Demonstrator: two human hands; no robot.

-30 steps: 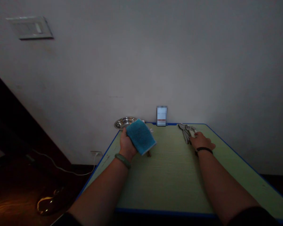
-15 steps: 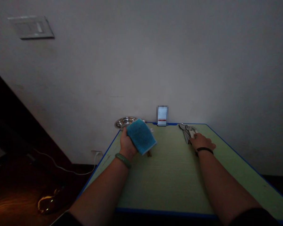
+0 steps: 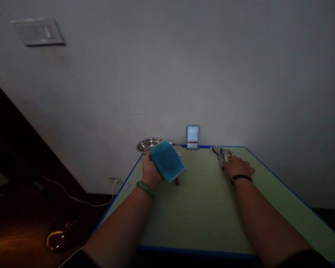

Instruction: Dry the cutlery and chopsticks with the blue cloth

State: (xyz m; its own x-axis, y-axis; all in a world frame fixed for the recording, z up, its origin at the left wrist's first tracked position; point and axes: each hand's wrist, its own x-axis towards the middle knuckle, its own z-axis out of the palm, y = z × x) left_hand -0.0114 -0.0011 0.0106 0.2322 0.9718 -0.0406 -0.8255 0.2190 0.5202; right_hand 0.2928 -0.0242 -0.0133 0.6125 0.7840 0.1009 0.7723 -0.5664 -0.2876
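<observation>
My left hand (image 3: 151,172), wearing a green bangle, grips a flat blue cleaning cloth (image 3: 167,162) with a pale edge, held up above the table's left side. Behind the cloth is a shiny metal bowl (image 3: 145,144), partly covered by it. Brown stick-like ends (image 3: 177,181) poke out below the cloth; the rest of them is hidden. My right hand (image 3: 240,168), with a dark band at the wrist, is closed over the near end of a small pile of metal cutlery (image 3: 219,153). A pale piece shows at its fingertips, too dim to name.
A phone (image 3: 193,137) with a lit screen leans on the wall at the table's back edge. The light green table (image 3: 203,216) has a blue rim. A white cable (image 3: 97,204) runs from a wall socket at left. A switch plate (image 3: 39,32) is high on the wall.
My right hand has shifted very slightly at the cutlery, its fingers a little farther forward over it. My left hand and the cloth stay nearly still.
</observation>
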